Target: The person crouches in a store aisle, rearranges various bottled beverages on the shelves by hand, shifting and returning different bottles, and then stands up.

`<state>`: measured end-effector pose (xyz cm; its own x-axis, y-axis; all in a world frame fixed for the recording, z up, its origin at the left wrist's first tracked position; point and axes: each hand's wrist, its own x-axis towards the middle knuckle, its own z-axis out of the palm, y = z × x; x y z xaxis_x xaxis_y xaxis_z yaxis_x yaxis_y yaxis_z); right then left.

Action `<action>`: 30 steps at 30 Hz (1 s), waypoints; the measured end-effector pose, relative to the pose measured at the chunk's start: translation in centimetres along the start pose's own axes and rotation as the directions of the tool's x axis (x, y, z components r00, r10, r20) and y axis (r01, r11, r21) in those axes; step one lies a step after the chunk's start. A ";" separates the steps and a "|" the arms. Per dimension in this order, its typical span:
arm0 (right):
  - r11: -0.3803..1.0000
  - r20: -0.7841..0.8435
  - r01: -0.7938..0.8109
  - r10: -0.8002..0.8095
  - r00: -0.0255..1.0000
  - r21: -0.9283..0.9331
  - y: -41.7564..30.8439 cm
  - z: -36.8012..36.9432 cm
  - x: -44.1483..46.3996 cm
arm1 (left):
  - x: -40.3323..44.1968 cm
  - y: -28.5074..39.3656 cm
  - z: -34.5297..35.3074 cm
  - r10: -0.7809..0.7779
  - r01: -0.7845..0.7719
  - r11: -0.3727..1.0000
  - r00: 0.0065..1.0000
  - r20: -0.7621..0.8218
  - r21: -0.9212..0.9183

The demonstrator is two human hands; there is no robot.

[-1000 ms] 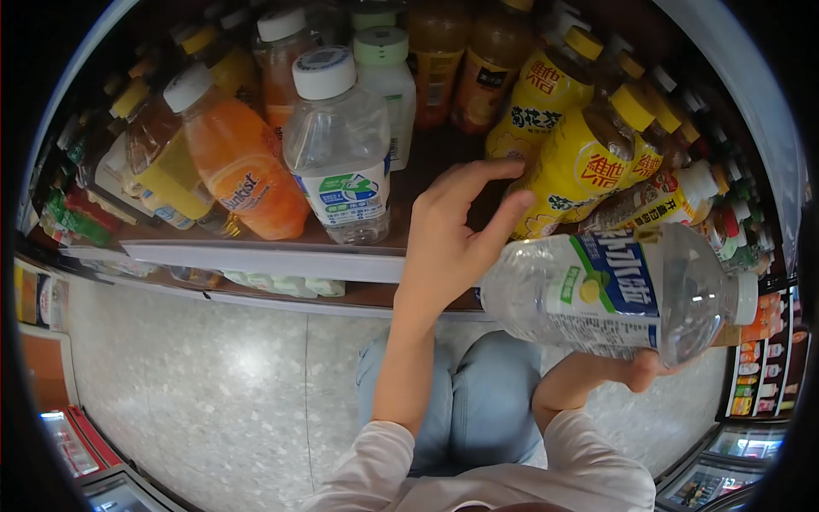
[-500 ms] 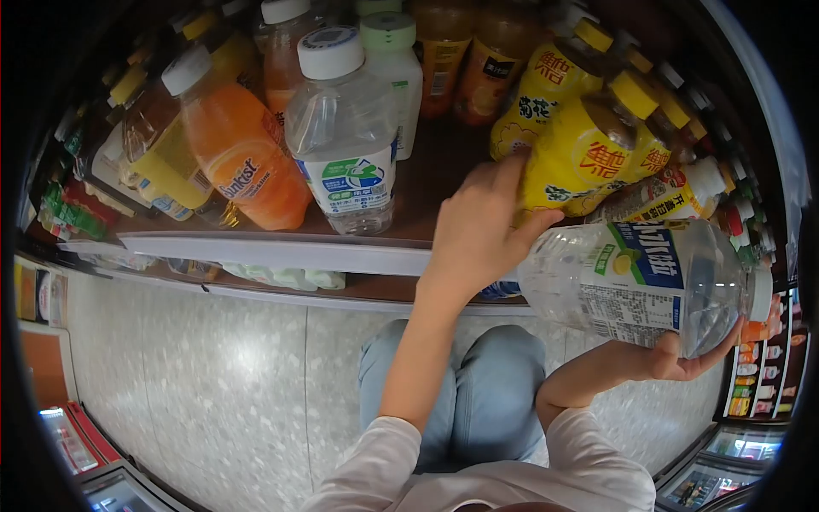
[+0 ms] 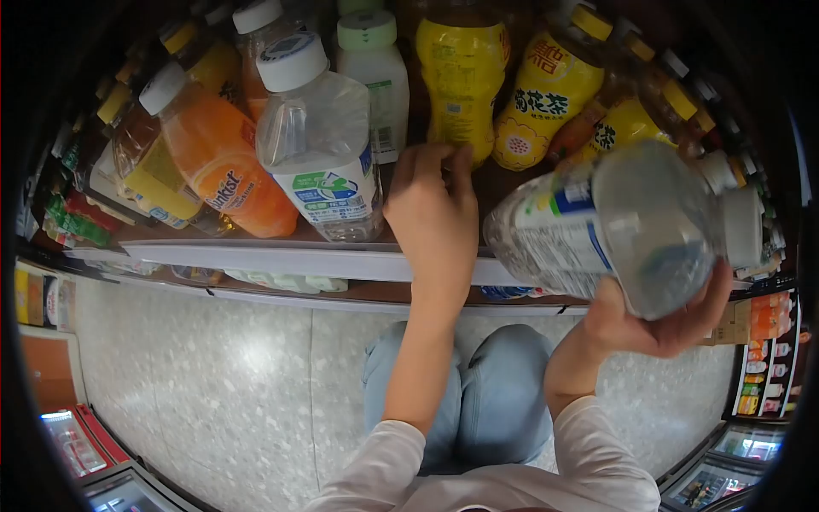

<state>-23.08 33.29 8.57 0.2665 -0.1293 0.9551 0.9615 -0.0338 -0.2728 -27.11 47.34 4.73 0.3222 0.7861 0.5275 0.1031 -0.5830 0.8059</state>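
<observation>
Our right hand [image 3: 661,316] has hold of a large clear bottle [image 3: 597,226], its grip wrapped round the shoulder with the thumb on the near side and the fingers underneath. The bottle lies tipped over in front of the shelf [image 3: 299,256], its white cap [image 3: 742,227] pointing right and its base towards our left hand.

Our left hand [image 3: 435,192] reaches over the shelf's edge, fingers bent in against the foot of an upright yellow bottle [image 3: 461,77]. That grip is partly curled — we cannot tell whether it has closed on the bottle or only touches it.

Just right of the yellow bottle stands a flower-label bottle [image 3: 544,102]. To the left of our hand we see a white-capped clear bottle [image 3: 320,154], with a green-capped white bottle [image 3: 375,81] behind it and an orange bottle [image 3: 223,162] beyond. Below us are our bent knees [image 3: 503,384] above the speckled floor [image 3: 205,367].
</observation>
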 end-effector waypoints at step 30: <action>0.968 0.468 -0.041 0.158 0.870 -0.249 -0.4 -1.4 4.8 | 1.5 -1.3 -6.1 0.004 0.024 0.996 0.953 -0.303 0.090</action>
<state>-22.23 31.33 13.09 0.4151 0.3460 0.8414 0.9024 -0.2744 -0.3323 -32.44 50.53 6.16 0.0228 0.8092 0.5872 0.1949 -0.5796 0.7912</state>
